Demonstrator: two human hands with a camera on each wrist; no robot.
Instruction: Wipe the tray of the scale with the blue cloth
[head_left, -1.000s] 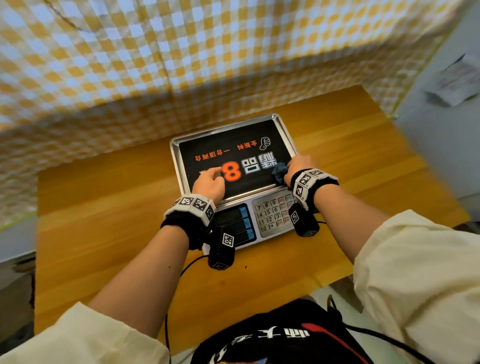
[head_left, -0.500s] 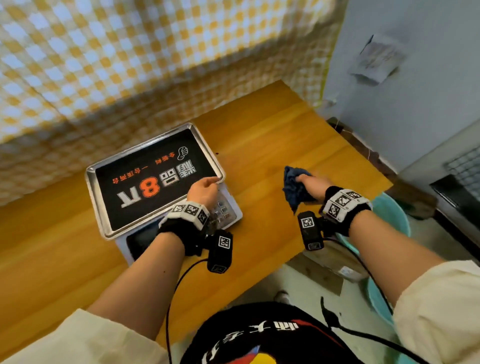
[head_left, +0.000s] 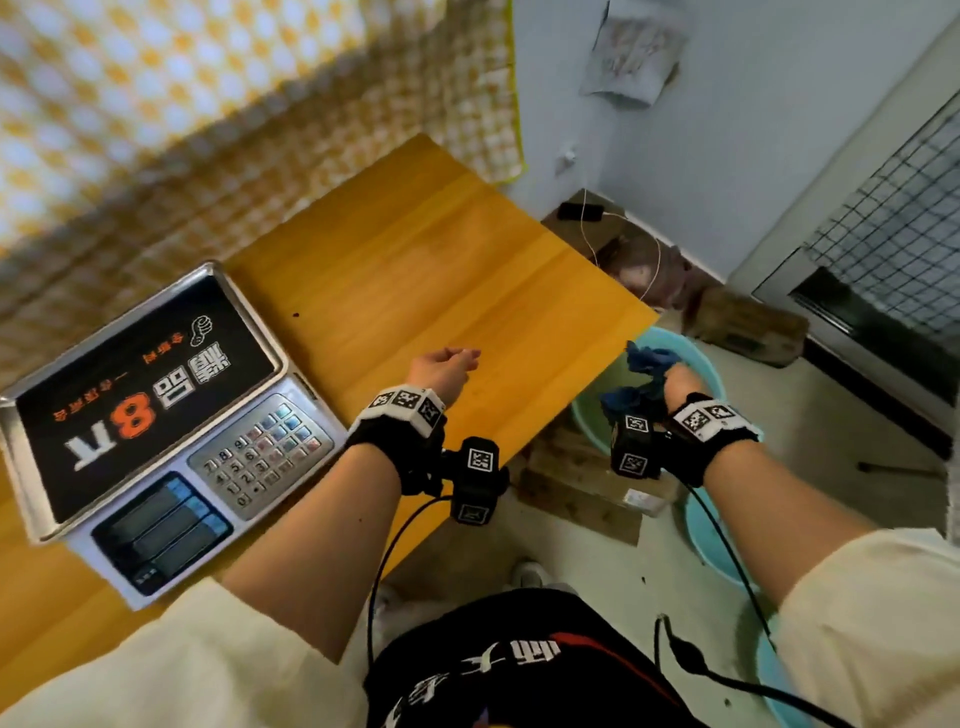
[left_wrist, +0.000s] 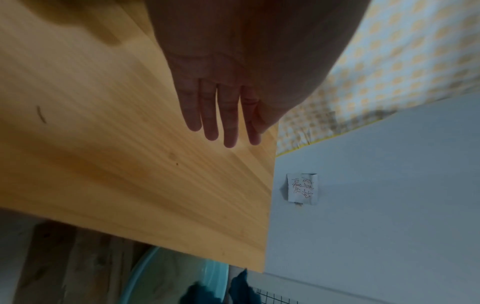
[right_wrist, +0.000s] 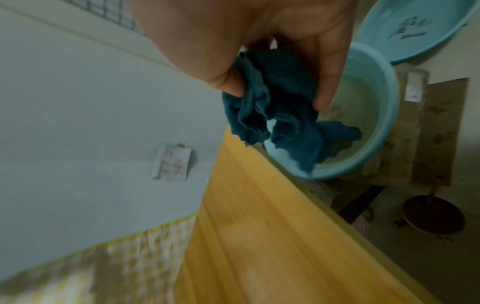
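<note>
The scale (head_left: 171, 447) at 9 o'clock carries a shiny metal tray (head_left: 260, 317) faced with a matt black printed sheet, and its grey plastic body has glossy keys. The table (head_left: 431, 270) is smooth, warm-toned wood with straight grain. At 3 o'clock the blue cloth (right_wrist: 275, 107) looks soft, crumpled and matt, over a smooth pale-blue plastic basin (right_wrist: 384, 115). A checked fabric curtain (head_left: 156, 104) hangs at 11 o'clock; a creased paper note (left_wrist: 302, 188) sticks to the matt painted wall

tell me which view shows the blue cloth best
The right wrist view: the blue cloth fills mid-frame, bunched in the right hand. The head view shows it small and partly hidden; the left wrist view catches only a scrap at the bottom edge.
</note>
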